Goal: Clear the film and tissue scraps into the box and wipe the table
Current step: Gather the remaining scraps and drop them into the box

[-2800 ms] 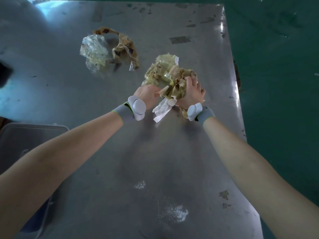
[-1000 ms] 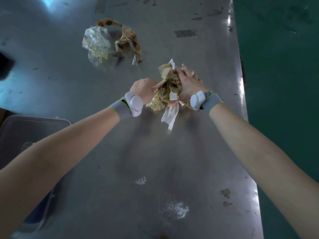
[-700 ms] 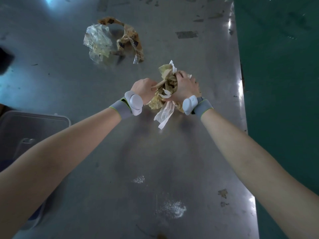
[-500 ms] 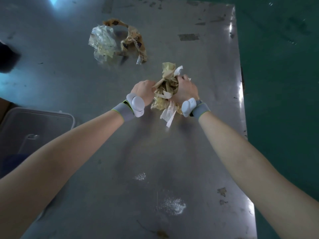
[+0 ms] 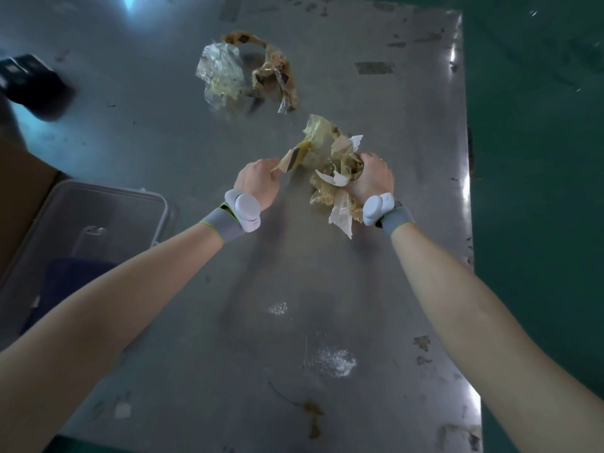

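Observation:
My right hand (image 5: 371, 178) is closed around a crumpled wad of yellowish film and white tissue (image 5: 330, 165), held just above the steel table (image 5: 183, 148). My left hand (image 5: 258, 181) pinches a stretched strip of the same wad at its left end. Farther back lie a clear crumpled film (image 5: 220, 73) and a brown printed wrapper (image 5: 274, 73), side by side. A grey plastic box (image 5: 98, 230) stands at the table's left edge, below my left forearm, with something dark blue inside it.
White powdery smears (image 5: 331, 361) and a smaller one (image 5: 277, 308) mark the near part of the table, plus brown stains (image 5: 312, 416). A dark object (image 5: 29, 80) sits at the far left. Brown cardboard (image 5: 19, 191) borders the box. Green floor (image 5: 539, 158) lies past the right edge.
My hands have drawn apart: the left pulled a strip of the wad out to the left while the right kept the bulk. The view shifted, showing more of the box.

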{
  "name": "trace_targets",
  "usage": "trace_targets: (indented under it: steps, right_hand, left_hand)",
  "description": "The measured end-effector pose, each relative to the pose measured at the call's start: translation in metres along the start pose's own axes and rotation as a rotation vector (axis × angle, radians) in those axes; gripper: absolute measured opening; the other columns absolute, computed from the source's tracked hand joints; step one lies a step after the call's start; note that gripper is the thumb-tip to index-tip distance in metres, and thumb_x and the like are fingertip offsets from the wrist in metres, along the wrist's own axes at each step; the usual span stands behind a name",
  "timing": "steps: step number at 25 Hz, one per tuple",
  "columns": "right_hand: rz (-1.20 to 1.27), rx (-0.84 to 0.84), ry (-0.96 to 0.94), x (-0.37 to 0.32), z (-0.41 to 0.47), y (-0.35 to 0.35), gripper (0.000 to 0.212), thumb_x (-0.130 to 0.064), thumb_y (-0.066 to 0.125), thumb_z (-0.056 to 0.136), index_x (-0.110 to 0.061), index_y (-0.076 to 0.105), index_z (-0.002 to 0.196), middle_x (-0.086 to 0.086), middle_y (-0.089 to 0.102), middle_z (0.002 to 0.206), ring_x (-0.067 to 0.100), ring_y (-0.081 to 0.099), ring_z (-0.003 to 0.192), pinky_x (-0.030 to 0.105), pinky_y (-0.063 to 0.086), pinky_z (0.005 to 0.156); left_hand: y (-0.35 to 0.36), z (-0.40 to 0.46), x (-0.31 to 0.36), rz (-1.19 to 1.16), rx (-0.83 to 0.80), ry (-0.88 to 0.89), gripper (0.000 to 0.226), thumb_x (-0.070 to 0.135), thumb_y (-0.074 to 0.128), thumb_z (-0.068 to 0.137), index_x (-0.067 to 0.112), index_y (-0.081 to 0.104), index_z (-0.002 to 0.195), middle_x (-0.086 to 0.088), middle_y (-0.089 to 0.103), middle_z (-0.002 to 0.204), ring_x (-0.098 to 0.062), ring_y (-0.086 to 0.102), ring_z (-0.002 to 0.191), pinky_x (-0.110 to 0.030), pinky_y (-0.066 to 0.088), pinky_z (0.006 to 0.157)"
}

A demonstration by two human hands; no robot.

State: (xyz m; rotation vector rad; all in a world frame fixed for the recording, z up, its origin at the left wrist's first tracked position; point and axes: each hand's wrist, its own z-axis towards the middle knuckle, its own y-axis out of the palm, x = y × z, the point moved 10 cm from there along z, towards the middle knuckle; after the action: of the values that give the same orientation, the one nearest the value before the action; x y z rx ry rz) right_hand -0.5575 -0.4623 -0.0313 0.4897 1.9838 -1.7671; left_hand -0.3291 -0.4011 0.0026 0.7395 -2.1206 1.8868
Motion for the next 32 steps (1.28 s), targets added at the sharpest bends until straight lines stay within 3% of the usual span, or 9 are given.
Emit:
trace_targets:
  steps: [5, 12, 19, 21, 24, 32]
  right_hand:
    - [-0.001, 0.048, -0.007, 0.006, -0.034, -0.019, 0.057, -0.05, 0.076, 0.068, -0.018, 0.062, 0.112, 0.003, 0.063, 0.112, 0.028, 0.061, 0.1, 0.028, 0.04, 0.074]
    - [-0.005, 0.098, 0.037, 0.01, -0.105, -0.041, 0.059, -0.045, 0.078, 0.067, -0.017, 0.06, 0.116, 0.005, 0.062, 0.113, 0.031, 0.061, 0.099, 0.032, 0.043, 0.076]
    - [0.054, 0.259, 0.203, 0.03, -0.241, -0.068, 0.059, -0.042, 0.078, 0.065, -0.018, 0.06, 0.116, 0.001, 0.062, 0.114, 0.027, 0.063, 0.099, 0.039, 0.051, 0.084]
    - [0.055, 0.337, 0.245, 0.035, -0.286, -0.077, 0.058, -0.041, 0.077, 0.066, -0.016, 0.06, 0.116, 0.002, 0.063, 0.113, 0.027, 0.063, 0.099, 0.036, 0.05, 0.083]
    - [0.043, 0.411, 0.321, 0.042, -0.351, -0.088, 0.058, -0.038, 0.078, 0.068, -0.014, 0.061, 0.118, 0.004, 0.063, 0.114, 0.025, 0.063, 0.099, 0.026, 0.041, 0.077]
    - [0.095, 0.621, 0.605, 0.085, -0.523, -0.099, 0.059, -0.043, 0.08, 0.066, -0.015, 0.062, 0.115, 0.002, 0.064, 0.106, 0.024, 0.063, 0.093, 0.032, 0.047, 0.078]
  left_hand:
    - [-0.004, -0.033, 0.008, 0.0, -0.022, 0.033, 0.023, 0.015, 0.038, 0.094, 0.009, 0.06, 0.091, -0.013, 0.056, 0.078, -0.036, 0.047, 0.076, -0.032, 0.035, 0.063]
    - [-0.003, -0.091, 0.019, -0.073, -0.045, 0.081, 0.025, 0.015, 0.041, 0.094, 0.014, 0.064, 0.104, -0.014, 0.065, 0.089, -0.039, 0.057, 0.088, -0.041, 0.049, 0.073]
    - [0.012, -0.188, 0.045, -0.14, -0.165, 0.319, 0.026, 0.012, 0.045, 0.094, 0.014, 0.066, 0.109, -0.016, 0.065, 0.086, -0.037, 0.056, 0.081, -0.041, 0.048, 0.074]
    - [0.019, -0.217, 0.055, -0.143, -0.211, 0.409, 0.028, 0.009, 0.044, 0.093, 0.014, 0.066, 0.11, -0.017, 0.063, 0.082, -0.037, 0.054, 0.078, -0.041, 0.049, 0.074]
    - [0.03, -0.255, 0.069, -0.148, -0.291, 0.504, 0.032, 0.009, 0.042, 0.093, 0.019, 0.065, 0.114, -0.015, 0.067, 0.088, -0.037, 0.058, 0.083, -0.038, 0.049, 0.075]
    - [0.074, -0.367, 0.123, -0.105, -0.511, 0.754, 0.034, 0.014, 0.043, 0.097, 0.022, 0.064, 0.122, -0.011, 0.07, 0.101, -0.033, 0.062, 0.094, -0.036, 0.049, 0.083]
